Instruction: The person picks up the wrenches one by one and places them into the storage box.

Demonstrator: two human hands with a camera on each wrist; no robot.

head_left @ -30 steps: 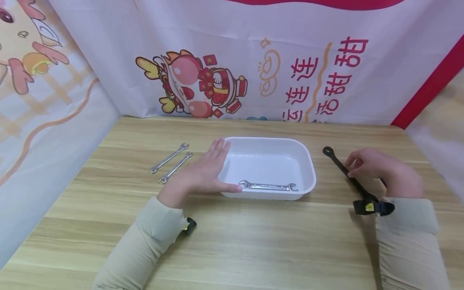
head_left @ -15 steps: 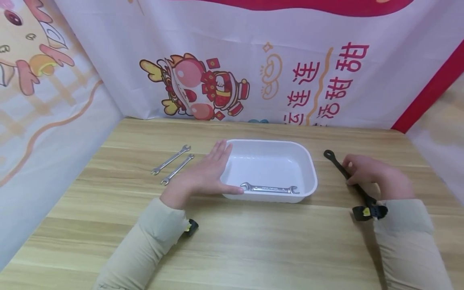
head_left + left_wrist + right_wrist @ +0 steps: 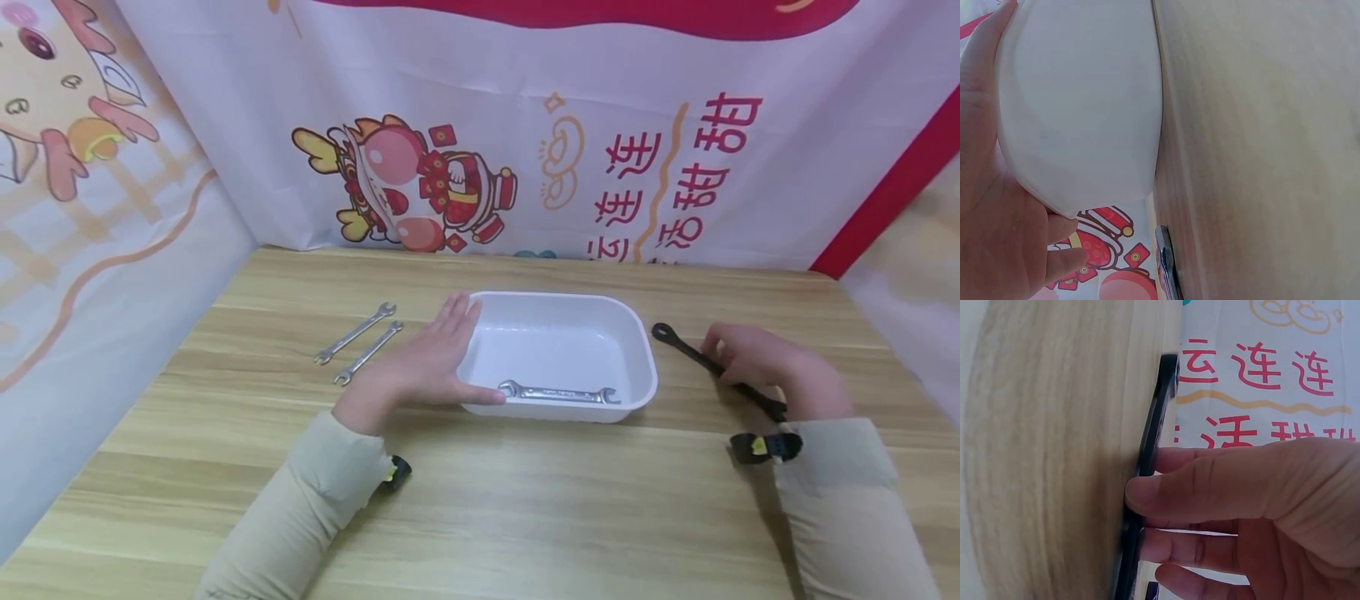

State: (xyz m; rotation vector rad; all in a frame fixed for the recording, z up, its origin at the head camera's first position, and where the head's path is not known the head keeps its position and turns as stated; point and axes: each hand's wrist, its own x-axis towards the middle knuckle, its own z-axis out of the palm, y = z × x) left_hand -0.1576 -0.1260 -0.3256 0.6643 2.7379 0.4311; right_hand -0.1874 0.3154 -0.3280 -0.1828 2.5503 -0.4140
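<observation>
My left hand [image 3: 423, 362] rests on the left end of a white plastic tray [image 3: 651, 385], fingers extended along the rim and thumb at the front edge. In the left wrist view, the hand lies against the side of the tray [image 3: 1085, 100]. A silver open-ended wrench [image 3: 558, 394] lies inside, along the tray's front wall. To the right of the tray, my right hand [image 3: 776, 362] pinches a black wrench [image 3: 690, 350] near its middle. The right wrist view shows the thumb and fingers on the wrench [image 3: 1154, 431], which looks tilted slightly off the tabletop.
Two silver wrenches, one longer [image 3: 356, 333] and one shorter [image 3: 369, 353], lie side by side left of the tray on the wooden table [image 3: 570, 508]. A printed cloth [image 3: 600, 50] hangs behind the table. Below the right fingers, a small dark object [image 3: 1152, 591] is partly visible.
The right hand has closed on the black wrench and turned it, its ring end swinging left toward the tray. The left hand and the tray keep their places; the head view has tilted slightly.
</observation>
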